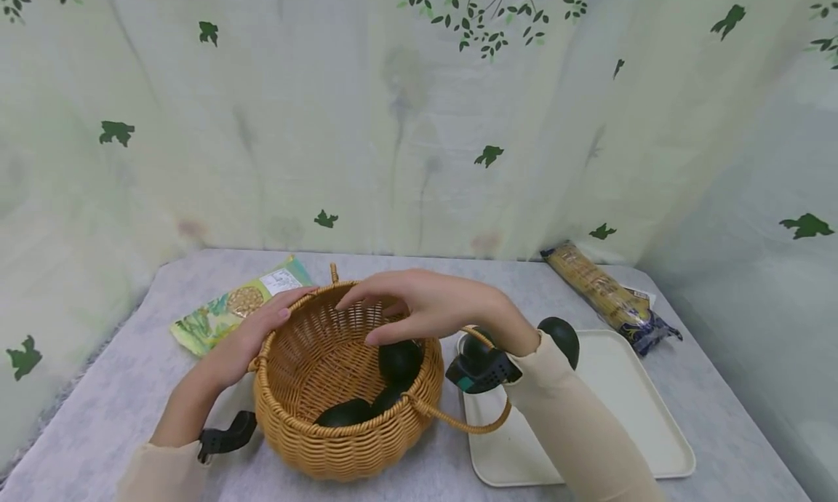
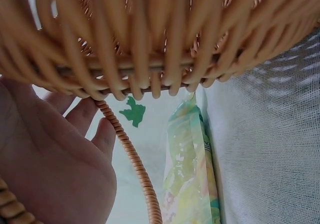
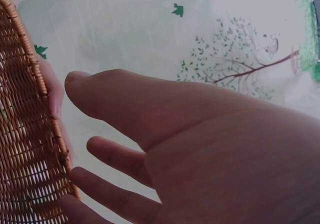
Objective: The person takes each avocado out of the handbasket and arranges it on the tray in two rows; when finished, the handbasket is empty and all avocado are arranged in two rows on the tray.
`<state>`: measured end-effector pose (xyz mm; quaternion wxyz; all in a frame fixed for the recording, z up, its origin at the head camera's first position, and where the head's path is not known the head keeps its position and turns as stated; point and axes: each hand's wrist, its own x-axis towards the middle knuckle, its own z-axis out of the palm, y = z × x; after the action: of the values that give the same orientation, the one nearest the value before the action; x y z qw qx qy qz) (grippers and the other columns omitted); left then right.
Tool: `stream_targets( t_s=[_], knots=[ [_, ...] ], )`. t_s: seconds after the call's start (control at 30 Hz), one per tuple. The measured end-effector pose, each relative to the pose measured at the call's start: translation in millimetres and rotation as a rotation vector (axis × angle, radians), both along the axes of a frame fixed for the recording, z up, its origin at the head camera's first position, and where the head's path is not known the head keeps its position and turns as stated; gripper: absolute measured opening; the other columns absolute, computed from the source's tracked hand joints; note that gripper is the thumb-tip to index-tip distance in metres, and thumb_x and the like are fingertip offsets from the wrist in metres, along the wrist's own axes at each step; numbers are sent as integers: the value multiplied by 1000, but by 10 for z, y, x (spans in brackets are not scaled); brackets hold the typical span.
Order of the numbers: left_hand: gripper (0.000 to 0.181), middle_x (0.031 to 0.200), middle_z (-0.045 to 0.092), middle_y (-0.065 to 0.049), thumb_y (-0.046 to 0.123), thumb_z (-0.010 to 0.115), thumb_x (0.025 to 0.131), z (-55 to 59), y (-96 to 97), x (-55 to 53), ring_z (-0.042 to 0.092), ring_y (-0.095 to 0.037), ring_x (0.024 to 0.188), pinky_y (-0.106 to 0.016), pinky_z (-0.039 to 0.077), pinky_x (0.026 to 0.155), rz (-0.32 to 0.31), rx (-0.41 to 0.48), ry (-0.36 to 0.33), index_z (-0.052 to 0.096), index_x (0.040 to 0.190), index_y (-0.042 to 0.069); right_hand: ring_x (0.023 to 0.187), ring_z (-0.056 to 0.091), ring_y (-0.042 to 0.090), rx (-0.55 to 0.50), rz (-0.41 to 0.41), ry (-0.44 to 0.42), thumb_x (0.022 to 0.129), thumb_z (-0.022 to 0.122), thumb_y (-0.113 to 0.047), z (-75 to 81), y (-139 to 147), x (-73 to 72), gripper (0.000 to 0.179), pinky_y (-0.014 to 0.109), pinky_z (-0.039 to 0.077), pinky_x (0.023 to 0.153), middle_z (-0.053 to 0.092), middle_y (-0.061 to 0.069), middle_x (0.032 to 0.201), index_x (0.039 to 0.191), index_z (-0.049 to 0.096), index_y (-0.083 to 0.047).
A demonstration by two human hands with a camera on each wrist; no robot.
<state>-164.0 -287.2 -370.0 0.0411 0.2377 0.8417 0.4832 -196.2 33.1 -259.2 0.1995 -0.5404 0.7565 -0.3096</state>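
A round wicker basket (image 1: 347,451) stands before me with dark green avocados inside. One avocado (image 1: 399,362) lies by the right wall, another (image 1: 343,413) near the front. My left hand (image 1: 262,335) rests along the outside of the left rim, its fingers fairly straight; in the left wrist view the palm (image 2: 55,154) shows beside the wicker and a wrapped handle (image 2: 132,156). Over the basket opening hovers my right hand (image 1: 425,302), fingers loosely spread and bent, holding nothing. The right wrist view shows that hand (image 3: 190,149) with thumb and fingers apart.
A cream tray (image 1: 628,407) lies at the right under my right forearm, with a dark avocado (image 1: 561,340) at its far edge. Behind it is a bag of pasta (image 1: 596,287). A green-yellow packet (image 1: 225,309) lies left of the basket. The basket's right handle (image 1: 487,428) overhangs the tray.
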Motion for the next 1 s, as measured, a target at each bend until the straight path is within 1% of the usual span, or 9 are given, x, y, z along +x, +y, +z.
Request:
stream_targets(
  t_s=[0.1,0.2,0.33,0.4,0.57,0.67,0.8,0.93,1.0],
  knots=[
    [50,160,40,-7,31,20,114,2,-2,-12,39,-38,143,-60,46,100,5,0,7,36,160,22,133,53,6,17,17,-35,101,69,-26,2,-64,-23,49,29,50,104,54,-2,150,147,54,-19],
    [49,160,40,-5,31,20,114,0,-7,-18,39,-36,143,-57,45,102,11,-5,14,36,160,23,127,55,7,42,37,-50,100,70,-28,7,-133,-48,51,28,51,102,55,-4,148,148,54,-18],
    [49,161,40,-4,32,20,114,-17,-14,-13,39,-35,144,-47,46,103,16,-10,10,37,160,26,122,56,7,88,58,-16,101,69,-29,-2,-224,-98,52,31,51,102,58,-5,142,149,53,-16],
    [49,161,40,-4,32,20,114,-26,-12,-6,38,-35,144,-46,46,104,18,-8,3,37,160,26,120,57,7,118,58,3,101,68,-31,-22,-268,-130,52,33,50,103,60,-7,139,149,53,-16],
    [50,163,37,-8,31,20,114,-36,3,18,35,-39,146,-61,41,105,15,6,-4,36,161,22,124,56,8,184,61,24,101,68,-34,-80,-367,-191,54,32,47,106,58,-5,144,150,52,-16],
    [50,164,34,-12,31,21,114,-25,16,30,32,-43,147,-68,38,105,10,12,-1,35,161,20,122,56,8,202,64,27,101,68,-33,-103,-416,-207,55,31,47,106,56,-4,146,150,52,-15],
    [50,165,32,-14,31,22,114,1,18,35,30,-46,148,-71,37,104,7,15,-4,34,162,21,122,56,7,246,63,7,101,68,-32,-118,-485,-217,55,29,47,105,56,-5,145,151,52,-15],
    [50,166,31,-14,31,22,114,7,7,39,29,-46,148,-72,38,103,15,7,-1,34,162,20,132,53,10,312,40,-23,101,68,-32,-123,-552,-216,55,27,45,108,56,-5,145,151,51,-16],
    [50,166,30,-14,31,22,114,0,2,45,29,-46,149,-73,37,104,18,-1,2,34,162,20,135,52,11,345,14,-16,101,68,-33,-128,-576,-208,54,27,45,109,57,-6,144,150,53,-18]
  ],
)
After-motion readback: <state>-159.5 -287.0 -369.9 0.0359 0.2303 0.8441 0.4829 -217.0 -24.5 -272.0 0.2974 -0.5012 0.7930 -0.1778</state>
